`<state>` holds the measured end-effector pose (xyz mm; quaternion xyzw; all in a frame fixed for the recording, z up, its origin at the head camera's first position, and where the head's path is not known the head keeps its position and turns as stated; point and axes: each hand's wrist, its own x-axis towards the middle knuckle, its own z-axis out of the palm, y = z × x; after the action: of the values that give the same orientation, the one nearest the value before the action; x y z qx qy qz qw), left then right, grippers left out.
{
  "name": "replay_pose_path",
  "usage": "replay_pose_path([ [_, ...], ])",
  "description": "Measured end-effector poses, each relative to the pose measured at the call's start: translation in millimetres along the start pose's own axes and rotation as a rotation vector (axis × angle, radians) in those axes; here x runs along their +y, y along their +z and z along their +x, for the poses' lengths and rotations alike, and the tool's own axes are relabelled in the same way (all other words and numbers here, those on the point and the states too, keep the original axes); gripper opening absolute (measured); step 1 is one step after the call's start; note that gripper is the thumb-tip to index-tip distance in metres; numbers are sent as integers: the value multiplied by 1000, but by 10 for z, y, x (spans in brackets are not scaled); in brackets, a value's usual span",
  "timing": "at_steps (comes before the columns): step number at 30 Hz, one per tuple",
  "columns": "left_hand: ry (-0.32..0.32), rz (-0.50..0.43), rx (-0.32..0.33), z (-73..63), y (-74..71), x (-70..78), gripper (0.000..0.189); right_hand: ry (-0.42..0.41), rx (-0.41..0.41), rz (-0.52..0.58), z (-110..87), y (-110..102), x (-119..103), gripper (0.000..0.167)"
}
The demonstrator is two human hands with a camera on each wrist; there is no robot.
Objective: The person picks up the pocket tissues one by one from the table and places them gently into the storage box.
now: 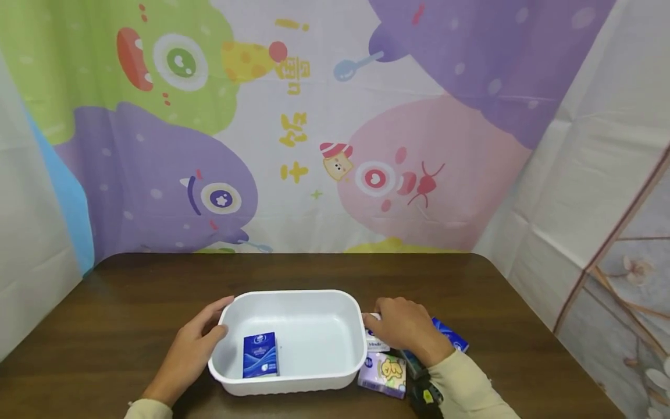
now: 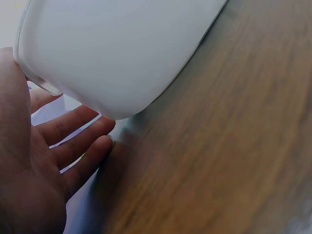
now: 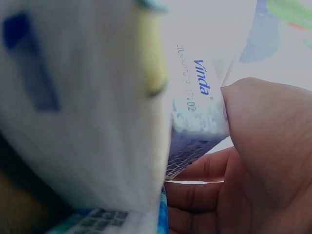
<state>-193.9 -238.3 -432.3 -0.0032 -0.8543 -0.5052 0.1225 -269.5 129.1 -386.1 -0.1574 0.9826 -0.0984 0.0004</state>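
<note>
A white plastic tub [image 1: 309, 326] stands on the table, with a blue tissue pack [image 1: 260, 354] lying inside at its left. At the tub's left end is my left hand [image 1: 191, 343]; its thumb touches the rim and its fairly straight fingers rest along the outer wall [image 2: 112, 53]. Right of the tub, my right hand [image 1: 410, 326] pinches a tissue pack marked Vinda [image 3: 200, 97] between thumb and fingers. Beside that hand lie a purple tissue pack with a yellow cartoon [image 1: 384, 374] and a dark blue pack [image 1: 450, 334], partly hidden by the wrist.
A dark wrist device [image 1: 425, 398] sits by the right sleeve. The brown wooden table [image 1: 131, 302] ends at a cartoon-printed cloth [image 1: 303, 221] behind it. In the right wrist view, a large blurred pale pack [image 3: 97, 112] fills the left side.
</note>
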Motion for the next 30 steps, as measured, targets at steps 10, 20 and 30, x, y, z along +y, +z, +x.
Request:
replay_pose_path([
  [10,23,-22,9,22,-9,6,45,10,18,9,12,-23,-17,39],
  [20,24,-11,-5,10,-22,11,45,55,24,18,17,-6,-33,42],
  [30,8,7,0,12,-8,14,45,48,49,29,15,1,-30,43],
])
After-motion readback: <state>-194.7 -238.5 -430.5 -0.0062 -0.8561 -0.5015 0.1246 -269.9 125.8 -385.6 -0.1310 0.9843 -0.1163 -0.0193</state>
